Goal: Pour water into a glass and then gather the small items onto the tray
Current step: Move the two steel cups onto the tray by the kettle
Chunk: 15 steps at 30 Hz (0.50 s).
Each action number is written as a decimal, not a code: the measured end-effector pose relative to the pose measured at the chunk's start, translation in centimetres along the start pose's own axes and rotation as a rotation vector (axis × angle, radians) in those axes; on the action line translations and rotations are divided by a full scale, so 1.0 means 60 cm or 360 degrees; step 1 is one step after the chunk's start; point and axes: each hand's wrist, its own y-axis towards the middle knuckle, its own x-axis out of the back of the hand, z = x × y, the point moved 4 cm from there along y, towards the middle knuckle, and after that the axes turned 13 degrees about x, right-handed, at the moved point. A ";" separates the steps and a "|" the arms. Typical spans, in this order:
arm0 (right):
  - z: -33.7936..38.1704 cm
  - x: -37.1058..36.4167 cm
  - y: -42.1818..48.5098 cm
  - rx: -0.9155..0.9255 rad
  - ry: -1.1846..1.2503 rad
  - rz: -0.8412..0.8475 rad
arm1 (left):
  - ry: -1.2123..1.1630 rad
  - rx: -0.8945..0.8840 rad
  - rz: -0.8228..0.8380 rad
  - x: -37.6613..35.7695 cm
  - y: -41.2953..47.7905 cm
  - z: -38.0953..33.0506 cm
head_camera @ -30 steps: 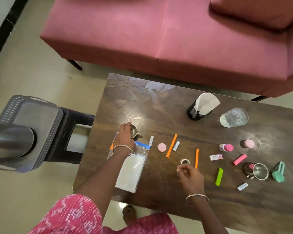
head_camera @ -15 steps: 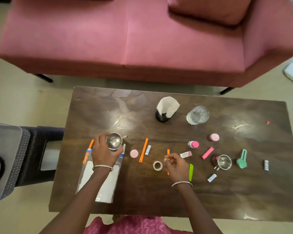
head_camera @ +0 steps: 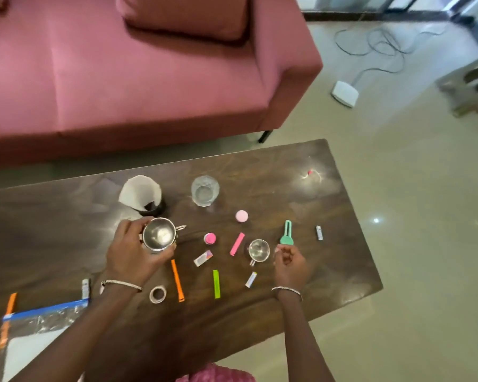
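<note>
My left hand (head_camera: 134, 250) is shut around a small steel cup (head_camera: 159, 237), holding it above the brown table (head_camera: 329, 271). A clear glass (head_camera: 204, 190) stands beyond it at the table's far side. My right hand (head_camera: 289, 264) hovers with curled fingers and nothing in it, just right of a second steel cup (head_camera: 258, 250) and below a green clip (head_camera: 286, 234). Small items lie scattered between my hands: an orange stick (head_camera: 177, 279), a green stick (head_camera: 216, 283), a pink stick (head_camera: 237, 244), a tape roll (head_camera: 157, 294) and a pink-capped bottle (head_camera: 210, 239). No tray is in view.
A black holder with white paper (head_camera: 142, 194) stands left of the glass. A pink round lid (head_camera: 241, 216) sits right of it. A zip bag (head_camera: 36, 321) lies at the near left. A pink sofa (head_camera: 135, 78) runs behind the table. Cables (head_camera: 370, 48) lie on the floor.
My left hand has carried the steel cup rightward, away from the zip bag. My right hand moved right from the tape roll to beside the second steel cup. The view swung right.
</note>
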 end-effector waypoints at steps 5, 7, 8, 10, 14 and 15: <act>-0.060 0.036 0.068 -0.0165 -0.0030 -0.0125 | 0.0050 -0.0090 0.0062 -0.050 0.012 -0.048; -0.076 0.017 0.073 -0.0297 0.0030 0.0019 | 0.0077 -0.0085 0.0111 -0.067 0.010 -0.054; -0.080 0.001 0.069 -0.0346 0.0061 0.0140 | 0.0083 -0.0073 0.0134 -0.073 0.007 -0.055; -0.079 -0.034 0.058 -0.0306 0.0013 0.0433 | 0.0064 -0.0055 0.0161 -0.084 0.002 -0.055; -0.056 -0.098 0.044 0.0222 -0.0324 0.1053 | 0.0077 -0.0074 0.0218 -0.095 -0.005 -0.054; -0.053 -0.112 0.041 0.0382 -0.0497 0.1180 | 0.0076 -0.0074 0.0250 -0.096 -0.005 -0.053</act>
